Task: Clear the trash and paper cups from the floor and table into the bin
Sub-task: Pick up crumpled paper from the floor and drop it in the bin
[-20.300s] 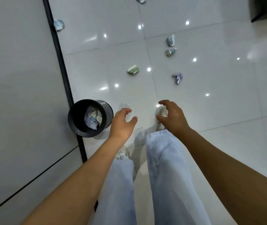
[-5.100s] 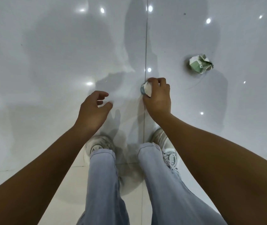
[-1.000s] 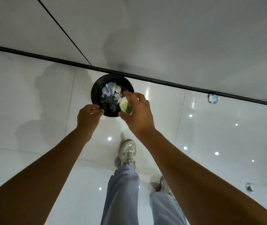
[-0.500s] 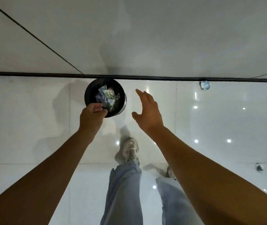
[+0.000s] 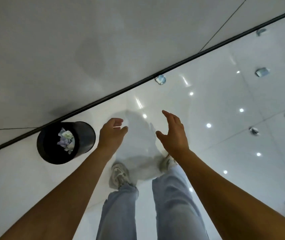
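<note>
Hands (image 5: 111, 134) (image 5: 173, 134) hang loose-fingered and empty, the right nearer the crumpled cup (image 5: 160, 79) lying ahead by the wall, the bin (image 5: 86, 135) to the left.

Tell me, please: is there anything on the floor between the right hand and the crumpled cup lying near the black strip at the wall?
Nothing visible blocks it. The right hand is open and empty, and only bare glossy floor lies between it and the crumpled cup beside the black strip. The bin stands on the other side, past the left hand.
</note>
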